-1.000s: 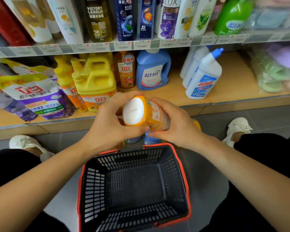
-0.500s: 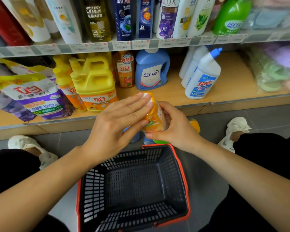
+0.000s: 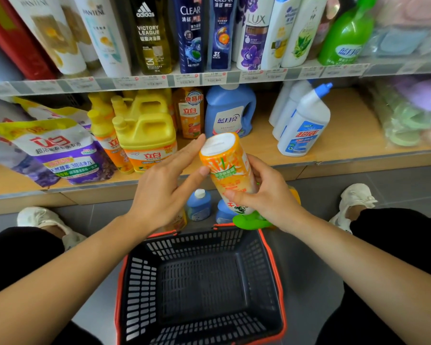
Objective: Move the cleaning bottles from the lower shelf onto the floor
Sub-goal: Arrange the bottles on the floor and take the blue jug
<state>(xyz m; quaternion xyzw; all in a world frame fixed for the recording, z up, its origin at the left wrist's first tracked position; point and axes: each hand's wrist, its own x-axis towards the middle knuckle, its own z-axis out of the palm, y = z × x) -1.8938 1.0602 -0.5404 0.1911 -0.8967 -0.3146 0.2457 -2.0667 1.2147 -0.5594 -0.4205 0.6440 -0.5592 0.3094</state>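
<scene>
My right hand (image 3: pixel 266 195) grips an orange bottle (image 3: pixel 228 168) with a green cap, held upside down so its white base faces me. My left hand (image 3: pixel 164 185) is spread flat, its fingertips against the bottle's left side. Below the hands, two small blue bottles (image 3: pixel 199 204) stand on the floor in front of the shelf. On the lower shelf (image 3: pixel 346 135) remain yellow jugs (image 3: pixel 147 135), an orange bottle (image 3: pixel 190 113), a blue detergent jug (image 3: pixel 230 112) and white toilet-cleaner bottles (image 3: pixel 302 125).
A black basket with an orange rim (image 3: pixel 202 287) sits on the grey floor between my knees. Purple detergent pouches (image 3: pixel 65 150) lie at the shelf's left, bagged sponges (image 3: pixel 408 115) at its right. Shampoo bottles (image 3: pixel 192 33) fill the upper shelf. My white shoes (image 3: pixel 356 197) flank the basket.
The orange bottle was turned in my hands and now tilts with its white base up. My left hand loosened from a grasp to flat fingers beside it.
</scene>
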